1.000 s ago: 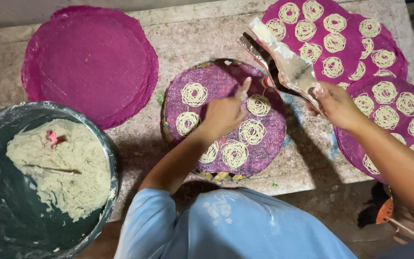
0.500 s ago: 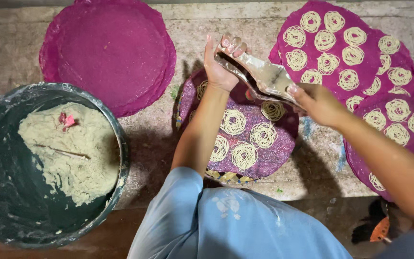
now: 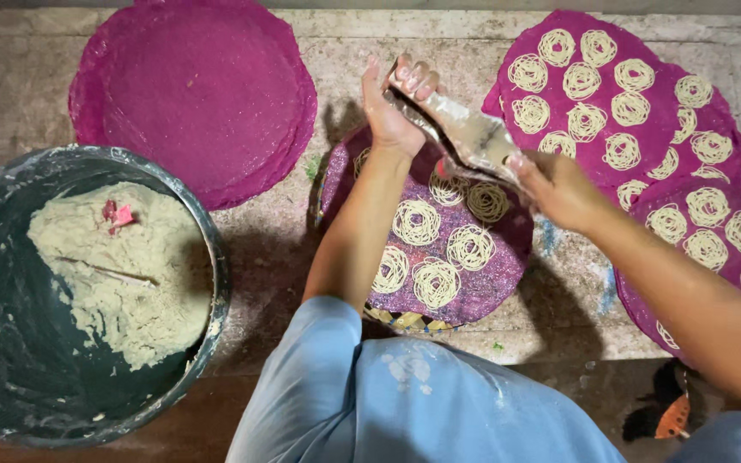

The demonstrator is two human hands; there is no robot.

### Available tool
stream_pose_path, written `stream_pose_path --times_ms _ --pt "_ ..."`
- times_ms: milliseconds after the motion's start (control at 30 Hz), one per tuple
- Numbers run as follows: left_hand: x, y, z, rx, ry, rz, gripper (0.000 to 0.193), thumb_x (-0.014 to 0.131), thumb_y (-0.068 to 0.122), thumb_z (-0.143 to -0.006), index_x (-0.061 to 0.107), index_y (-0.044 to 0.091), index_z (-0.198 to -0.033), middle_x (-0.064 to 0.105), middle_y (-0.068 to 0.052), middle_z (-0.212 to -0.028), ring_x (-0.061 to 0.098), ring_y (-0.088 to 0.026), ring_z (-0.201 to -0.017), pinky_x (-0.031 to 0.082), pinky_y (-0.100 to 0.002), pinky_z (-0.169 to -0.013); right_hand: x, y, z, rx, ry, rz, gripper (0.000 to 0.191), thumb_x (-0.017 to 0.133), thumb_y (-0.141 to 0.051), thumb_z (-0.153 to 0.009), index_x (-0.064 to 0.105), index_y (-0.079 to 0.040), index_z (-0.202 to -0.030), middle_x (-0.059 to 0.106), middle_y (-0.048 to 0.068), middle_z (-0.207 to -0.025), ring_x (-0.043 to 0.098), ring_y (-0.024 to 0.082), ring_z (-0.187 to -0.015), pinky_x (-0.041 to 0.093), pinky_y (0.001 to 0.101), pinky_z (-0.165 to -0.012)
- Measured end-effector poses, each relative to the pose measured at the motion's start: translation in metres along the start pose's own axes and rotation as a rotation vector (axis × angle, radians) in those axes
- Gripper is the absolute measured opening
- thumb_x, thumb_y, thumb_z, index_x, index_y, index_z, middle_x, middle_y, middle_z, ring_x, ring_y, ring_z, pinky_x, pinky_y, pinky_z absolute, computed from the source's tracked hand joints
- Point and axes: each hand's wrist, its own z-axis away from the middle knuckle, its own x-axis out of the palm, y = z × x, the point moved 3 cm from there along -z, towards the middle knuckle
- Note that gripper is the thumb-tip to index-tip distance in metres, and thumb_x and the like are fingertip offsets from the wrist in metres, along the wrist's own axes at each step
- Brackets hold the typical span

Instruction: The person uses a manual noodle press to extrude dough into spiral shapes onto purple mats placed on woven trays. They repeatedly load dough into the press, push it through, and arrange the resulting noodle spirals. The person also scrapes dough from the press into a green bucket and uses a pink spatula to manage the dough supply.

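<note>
One long stone slab under everything. At the left edge, a big dark tub with pale dough heaped inside. Beside the tub and farther back, a stack of bare purple mats. At the right, a filled mat covered in coils and overlapping another filled mat nearer the body. Between the two groups, straight ahead, the middle mat, resting on a woven tray and only partly covered.

Looks like coil-laying in mid-run on that middle mat: near half taken up, far edge and right side bare. By that reading, another coil calls for the nozzle over a bare purple patch, clear of its neighbours, with a steady squeeze and a small circling motion.

Above the far part of the middle mat, lifted off it and tilted, a dough-smeared metal press. Left hand at the far end, fingers curled over the top and clamped on the metal. Right hand at the near end, closed tight around the handle, forearm coming in from the lower right. Cannot tell whether dough is coming out; the outlet is hidden behind the hands.

Smallest: noodle coils, thin pale spirals, each apart from the next.
</note>
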Motion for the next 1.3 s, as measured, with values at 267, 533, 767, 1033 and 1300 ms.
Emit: stream_pose_path --times_ms 267,533,767,1033,1300 --pt "0.006 -0.021 0.005 0.089 0.097 -0.028 0.040 0.033 0.049 -0.103 0.044 0.017 -0.081 0.041 -0.001 -0.069 0.042 -0.017 -0.064 0.041 -0.038 -0.070 -0.024 0.016 -0.002 0.099 0.007 0.161 0.057 0.043 -0.052 -0.106 0.068 -0.001 -0.114 0.070 0.013 -0.076 0.065 0.020 -0.060 0.054 0.0380 -0.060" --pt "-0.004 -0.011 0.015 -0.431 0.444 -0.588 0.038 0.020 0.047 -0.102 0.034 0.018 -0.122 0.064 -0.008 -0.095 0.050 -0.017 -0.063 0.038 -0.033 -0.057 -0.019 0.028 -0.012 -0.097 0.032 -0.121 0.058 0.045 -0.055 -0.105 0.070 -0.003 -0.112 0.062 0.009 -0.071 0.057 0.018 -0.061 0.048 0.0385 -0.059" --pt "-0.042 -0.021 0.040 -0.674 0.263 -1.154 0.082 0.008 0.072 -0.105 0.021 0.015 -0.164 0.039 0.003 -0.069 0.031 -0.010 -0.042 0.027 -0.028 -0.032 -0.014 0.030 -0.015 -0.116 0.145 -0.112 0.049 0.047 -0.049 -0.107 0.067 -0.005 -0.113 0.063 0.006 -0.071 0.058 0.016 -0.063 0.047 0.0348 -0.060" --pt "-0.006 0.018 0.066 -0.583 -0.057 -2.389 0.064 0.031 0.053 -0.108 0.028 0.026 -0.166 0.078 -0.014 -0.099 0.070 -0.032 -0.083 0.059 -0.049 -0.081 -0.012 0.033 -0.014 -0.170 0.120 -0.353 0.048 0.043 -0.045 -0.113 0.063 -0.002 -0.106 0.060 0.005 -0.075 0.055 0.012 -0.064 0.045 0.0308 -0.058" --pt "0.013 0.015 -0.004 0.032 0.040 -0.082 0.027 0.065 0.035 -0.105 0.056 0.013 -0.094 0.053 0.000 -0.081 0.053 -0.017 -0.076 0.053 -0.041 -0.091 -0.004 0.004 -0.047 -0.038 -0.080 -0.075 0.060 0.043 -0.053 -0.104 0.066 -0.003 -0.126 0.072 0.015 -0.082 0.067 0.020 -0.066 0.057 0.0383 -0.064"
